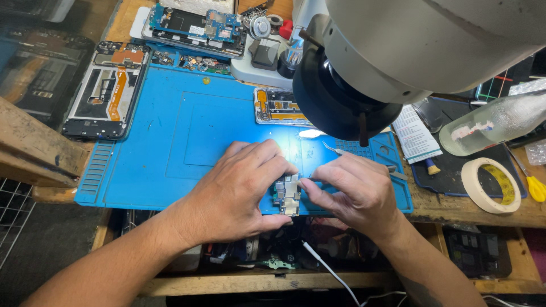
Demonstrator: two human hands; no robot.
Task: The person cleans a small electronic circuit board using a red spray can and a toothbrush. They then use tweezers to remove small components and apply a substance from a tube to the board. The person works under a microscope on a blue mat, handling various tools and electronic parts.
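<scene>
While the left hand (239, 190) pins a small silver-shielded circuit board (287, 195) on the blue silicone mat (187, 131), the right hand (355, 190) pinches slim metal tweezers (341, 152) at its edge, a probing step that seemingly calls for steadiness next.

We count two hands (239, 190) (355, 190), one circuit board (287, 195), three opened phones (108, 88) (196, 25) (278, 107), one blue mat (170, 142), one tape roll (491, 185), one bottle (495, 122), one microscope (387, 51).

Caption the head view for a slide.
Left hand steadies a small circuit board while right hand works tweezers on it.
</scene>
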